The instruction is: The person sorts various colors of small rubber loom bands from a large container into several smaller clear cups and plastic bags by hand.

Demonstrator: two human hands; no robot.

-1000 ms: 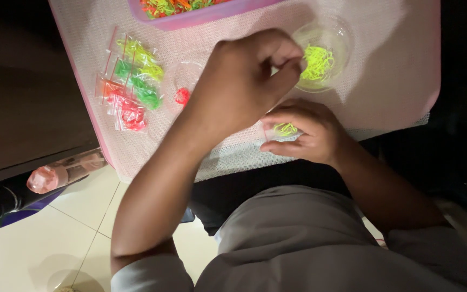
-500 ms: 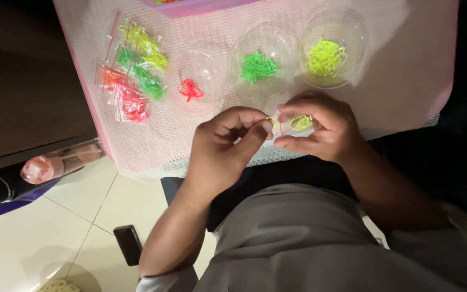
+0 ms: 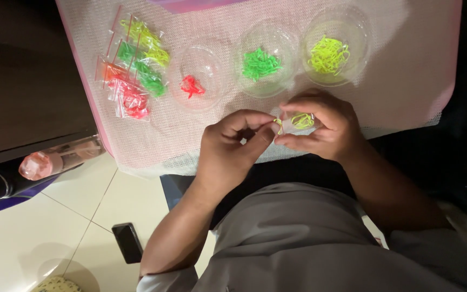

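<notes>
Small bag (image 3: 297, 122): a little clear plastic bag of yellow-green rubber bands is being held just above the near edge of the pink mesh mat (image 3: 406, 81), between the two hands.
Head view, step in hand: the bag is being worked at its mouth; judging by the pinch, one band is being drawn out of it, or the mouth is being opened.
Head view, right hand (image 3: 320, 130): fingers are curling closely around the bag, thumb below and fingertips on top, gripping it.
Head view, left hand (image 3: 233, 143): thumb and forefinger are pinching narrowly at the bag's left end, on a yellow loop; the other fingers are folding in towards the palm.
Head view, arm pose: both forearms are coming up from the lap and meeting at the mat's edge, wrists bent inward, elbows held wide.
Head view, next move calls for: probably a steady hold on the bag and a light pull at the mouth, so that the bands do not spill.
Head view, surroundings: three clear round bowls are sitting on the mat, holding red bands (image 3: 192, 86), green bands (image 3: 260, 63) and yellow bands (image 3: 329, 54); a pile of filled bags (image 3: 135, 70) is lying to the left.
Head view, floor: a dark phone (image 3: 127, 242) is lying on the pale tiles.
</notes>
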